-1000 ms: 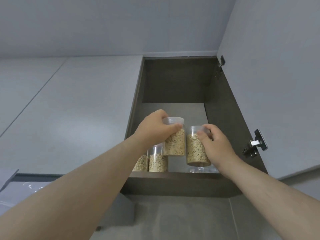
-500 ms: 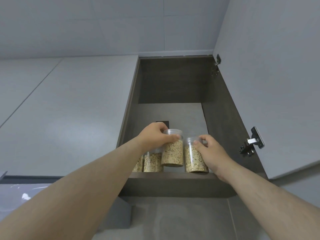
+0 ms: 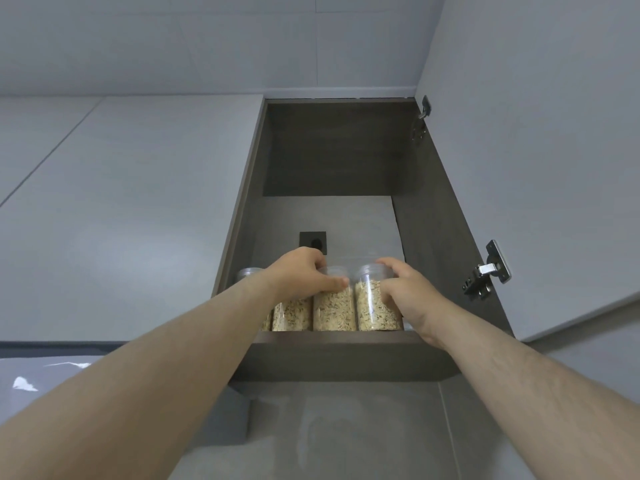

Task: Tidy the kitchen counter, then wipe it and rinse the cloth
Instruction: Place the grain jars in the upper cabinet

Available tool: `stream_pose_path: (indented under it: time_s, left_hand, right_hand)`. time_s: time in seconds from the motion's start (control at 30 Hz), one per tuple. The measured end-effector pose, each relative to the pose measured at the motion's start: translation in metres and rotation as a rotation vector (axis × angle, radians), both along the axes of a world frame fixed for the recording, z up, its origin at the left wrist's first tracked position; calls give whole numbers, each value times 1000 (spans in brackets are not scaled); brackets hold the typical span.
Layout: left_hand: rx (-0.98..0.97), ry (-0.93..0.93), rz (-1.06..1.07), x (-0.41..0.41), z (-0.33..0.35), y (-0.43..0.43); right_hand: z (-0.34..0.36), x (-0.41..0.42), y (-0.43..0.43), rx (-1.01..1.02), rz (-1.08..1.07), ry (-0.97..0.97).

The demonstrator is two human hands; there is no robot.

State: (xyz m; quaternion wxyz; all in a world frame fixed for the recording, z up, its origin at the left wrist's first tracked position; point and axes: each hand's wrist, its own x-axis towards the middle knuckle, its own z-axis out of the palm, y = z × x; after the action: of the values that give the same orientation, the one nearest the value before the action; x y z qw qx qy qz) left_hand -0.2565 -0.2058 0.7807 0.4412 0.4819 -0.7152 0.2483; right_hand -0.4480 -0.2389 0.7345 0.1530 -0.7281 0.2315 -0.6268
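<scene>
I look up into an open wall cupboard. Several clear plastic jars of pale grain stand in a row on its dark shelf (image 3: pixel 346 344). My left hand (image 3: pixel 301 275) grips the top of one jar (image 3: pixel 334 311) in the middle of the row. My right hand (image 3: pixel 405 289) grips the jar (image 3: pixel 372 310) just to its right. Both jars stand upright on the shelf, touching each other. Two more jars (image 3: pixel 291 315) stand further left, partly hidden behind my left wrist.
The cupboard door (image 3: pixel 554 168) stands open on the right, its metal hinge (image 3: pixel 486 271) sticking out near my right arm. A dark socket plate (image 3: pixel 312 241) sits on the cupboard's back wall. Shut grey cupboard fronts (image 3: pixel 121 202) run to the left.
Both hands have lowered their jars from mid-air onto the shelf and pushed them in beside the other jars. The two jars now stand side by side.
</scene>
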Motion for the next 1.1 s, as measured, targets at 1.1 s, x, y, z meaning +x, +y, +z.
stream_pose_path:
  time_s: [1.1]
  left_hand:
    - [-83, -224, 293, -2, -21, 11]
  right_hand:
    - [-8, -9, 7, -116, -78, 41]
